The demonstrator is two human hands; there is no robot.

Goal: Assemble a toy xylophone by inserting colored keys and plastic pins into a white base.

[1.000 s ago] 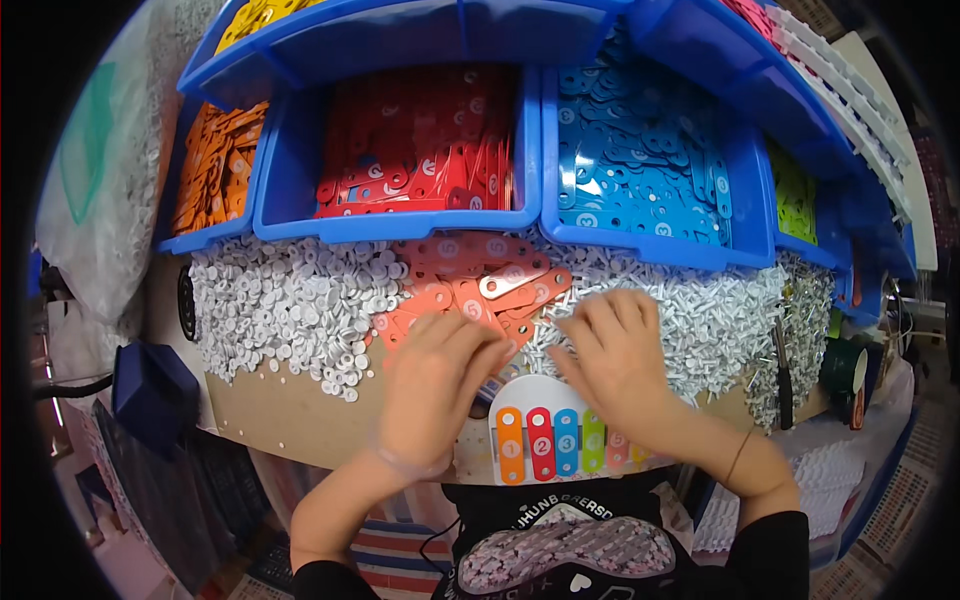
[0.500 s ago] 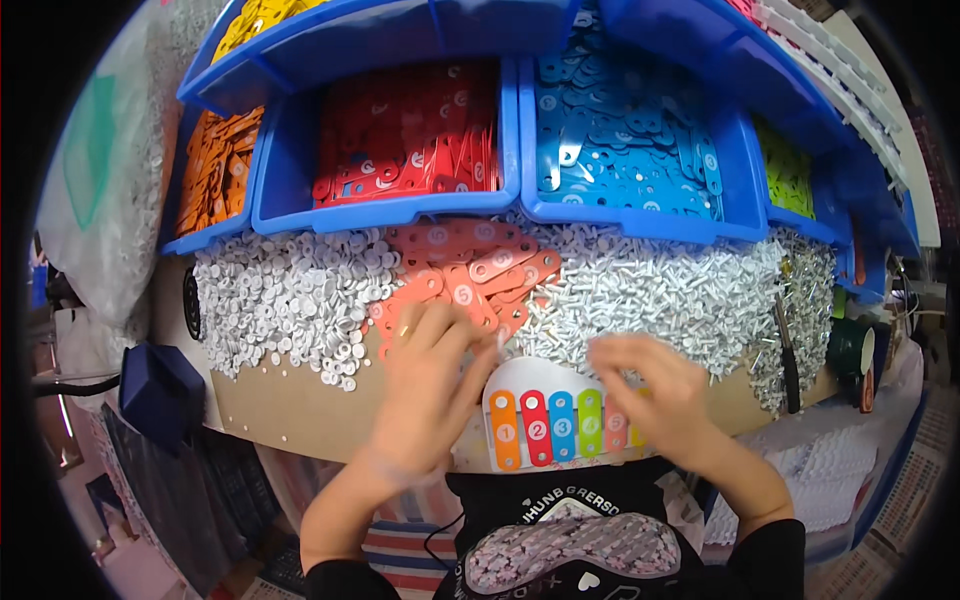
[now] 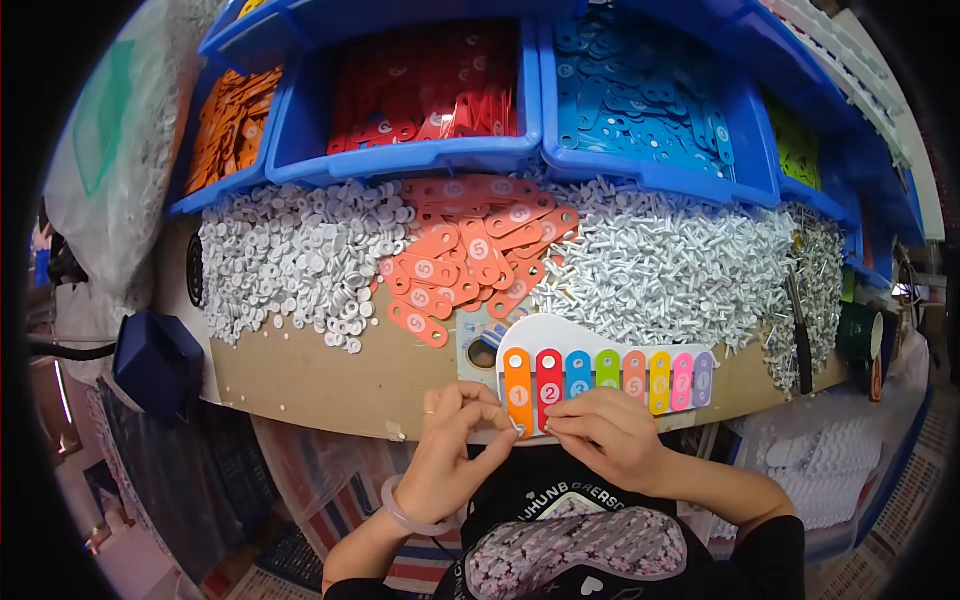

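Observation:
A toy xylophone with a white base board (image 3: 545, 332) and a row of coloured metal bars lies at the table's front edge. My left hand (image 3: 462, 445) has thumb and forefinger pinched at the lower end of the orange bar (image 3: 517, 385), where a small whitish piece shows. My right hand (image 3: 610, 430) pinches close to the lower end of the red bar (image 3: 549, 380); what its fingertips hold is too small to make out. That hand hides the lower ends of the blue bar (image 3: 578, 368) and the green bar (image 3: 607, 368).
Beyond the xylophone lie piles of white washers (image 3: 290, 260), salmon bars (image 3: 480, 250) and silvery rivets (image 3: 670, 265). Blue bins (image 3: 430, 158) of orange, red, blue and green bars line the back. A dark-handled tool (image 3: 803, 355) rests at right; a round hole (image 3: 482, 352) shows beside the board.
Both hands have come down toward the table's front edge and closer together, at the orange and red bars. The view has shifted, and more of the xylophone's right-hand bars now shows.

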